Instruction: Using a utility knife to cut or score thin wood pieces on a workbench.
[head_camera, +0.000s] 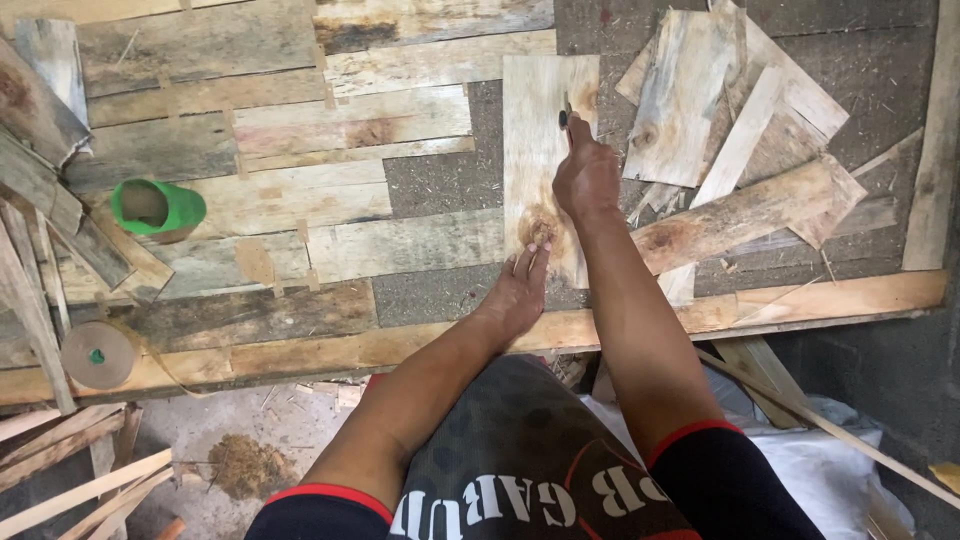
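Observation:
A pale upright veneer sheet (535, 140) lies on the rough work surface in the middle of the head view. My left hand (520, 290) rests flat on its near edge beside a dark knot, fingers apart. My right hand (585, 180) is closed around a small dark-handled tool (565, 115), whose tip touches the sheet's upper right part. What kind of tool it is cannot be told.
Veneer strips taped edge to edge (300, 170) cover the left of the table. Loose veneer pieces (740, 130) pile at the right. A green tape roll (155, 208) and a brown tape roll (98, 355) sit at the left. A wooden rail (820, 298) edges the table.

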